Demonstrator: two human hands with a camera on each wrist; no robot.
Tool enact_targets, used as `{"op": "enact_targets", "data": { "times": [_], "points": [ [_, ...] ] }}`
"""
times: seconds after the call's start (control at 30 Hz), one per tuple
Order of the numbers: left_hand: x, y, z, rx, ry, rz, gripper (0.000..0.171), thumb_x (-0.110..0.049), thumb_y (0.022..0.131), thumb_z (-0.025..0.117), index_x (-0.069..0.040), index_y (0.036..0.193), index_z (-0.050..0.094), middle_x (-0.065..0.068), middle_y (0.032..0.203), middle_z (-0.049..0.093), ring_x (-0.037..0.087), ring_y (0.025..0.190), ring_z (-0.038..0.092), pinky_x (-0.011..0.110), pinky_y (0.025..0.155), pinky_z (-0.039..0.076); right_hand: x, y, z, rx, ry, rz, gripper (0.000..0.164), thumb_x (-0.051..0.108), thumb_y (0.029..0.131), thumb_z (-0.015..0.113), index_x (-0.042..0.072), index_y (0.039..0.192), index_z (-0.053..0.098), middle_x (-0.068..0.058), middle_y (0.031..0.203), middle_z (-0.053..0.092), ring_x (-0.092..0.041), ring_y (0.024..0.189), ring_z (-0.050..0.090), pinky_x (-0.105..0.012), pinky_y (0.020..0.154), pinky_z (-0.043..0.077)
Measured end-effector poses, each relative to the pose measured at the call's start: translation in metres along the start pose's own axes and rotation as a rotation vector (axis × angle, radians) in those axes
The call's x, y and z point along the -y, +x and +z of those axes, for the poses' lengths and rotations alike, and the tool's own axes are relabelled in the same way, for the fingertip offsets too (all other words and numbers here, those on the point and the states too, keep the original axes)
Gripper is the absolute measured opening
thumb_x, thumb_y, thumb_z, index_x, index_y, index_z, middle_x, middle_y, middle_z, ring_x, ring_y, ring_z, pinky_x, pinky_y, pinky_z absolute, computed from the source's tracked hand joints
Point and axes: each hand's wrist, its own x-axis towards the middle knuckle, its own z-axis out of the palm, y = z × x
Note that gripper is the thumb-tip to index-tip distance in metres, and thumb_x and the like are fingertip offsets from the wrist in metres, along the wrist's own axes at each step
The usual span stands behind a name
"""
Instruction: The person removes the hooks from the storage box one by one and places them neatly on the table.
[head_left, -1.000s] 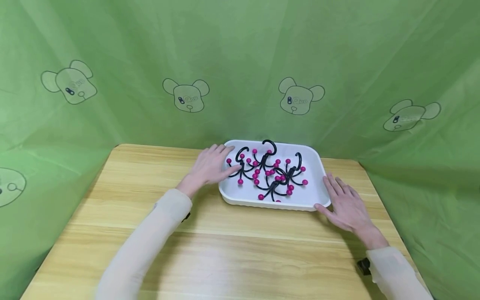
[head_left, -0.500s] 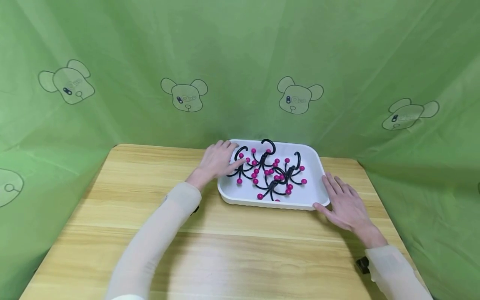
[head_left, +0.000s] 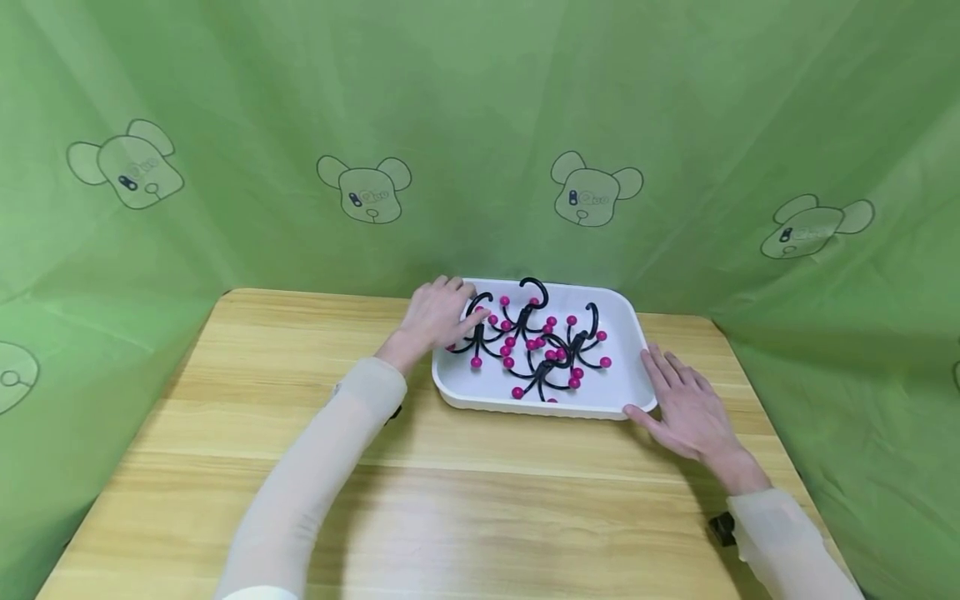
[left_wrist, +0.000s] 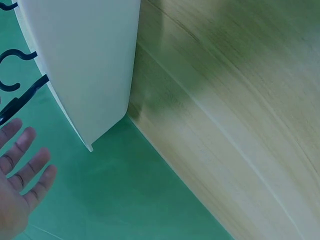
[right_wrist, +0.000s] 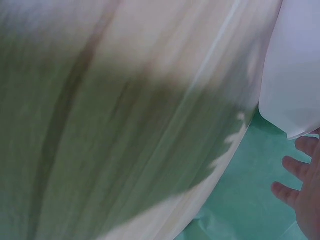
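A white tray (head_left: 480,387) stands at the table's far side, holding several black multi-armed hooks with pink ball tips. My left hand (head_left: 435,313) reaches over the tray's left end, its thumb beside the leftmost black hook (head_left: 479,335). In the left wrist view that hand (left_wrist: 22,185) has its fingers apart and loosely extended, just below a black hook (left_wrist: 22,99); the thumb is out of sight there. Flat against the tray's right end lies my right hand (head_left: 686,408), fingers straight, thumb at the near corner. The right wrist view shows its fingers (right_wrist: 296,167) extended below the tray's corner.
The wooden table (head_left: 450,508) extends in front of the tray and to both sides. Directly behind it hangs a green curtain (head_left: 480,100) with mouse-like outlines, which also runs down both sides of the table.
My left hand has moved slightly right and away, further over the leftmost hook, covering part of it. My right hand and the tray keep their places.
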Motion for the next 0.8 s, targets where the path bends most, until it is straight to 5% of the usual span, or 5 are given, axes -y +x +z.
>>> {"op": "enact_targets", "data": {
  "times": [0.2, 0.5, 0.8],
  "points": [
    [0.0000, 0.0016, -0.0028, -0.011, 0.014, 0.010, 0.051, -0.053, 0.109, 0.050, -0.014, 0.138, 0.064, 0.011, 0.136, 0.070, 0.031, 0.124, 0.066, 0.047, 0.101, 0.059, -0.0005, -0.0001, 0.0004, -0.005, 0.000, 0.000, 0.100, 0.066, 0.098, 0.054, 0.004, 0.168, 0.018, -0.025, 0.172, 0.027, -0.051, 0.154, 0.033, -0.069, 0.124, 0.030],
    [-0.0002, 0.0031, -0.0049, -0.041, 0.066, 0.044, 0.038, -0.044, 0.112, 0.048, -0.013, 0.120, 0.068, 0.006, 0.111, 0.073, 0.023, 0.095, 0.065, 0.035, 0.079, 0.058, 0.0002, -0.0004, -0.0006, -0.002, 0.009, 0.004, 0.100, 0.067, 0.098, 0.054, 0.003, 0.167, 0.021, -0.025, 0.172, 0.027, -0.051, 0.155, 0.032, -0.069, 0.123, 0.030],
    [-0.0002, 0.0034, -0.0051, -0.038, 0.090, 0.047, 0.038, -0.042, 0.112, 0.046, -0.013, 0.126, 0.066, 0.008, 0.118, 0.074, 0.024, 0.098, 0.067, 0.036, 0.081, 0.060, -0.0006, -0.0006, -0.0004, -0.007, -0.001, 0.004, 0.100, 0.067, 0.098, 0.055, 0.003, 0.167, 0.022, -0.025, 0.172, 0.029, -0.050, 0.154, 0.034, -0.069, 0.122, 0.032]
  ]
}}
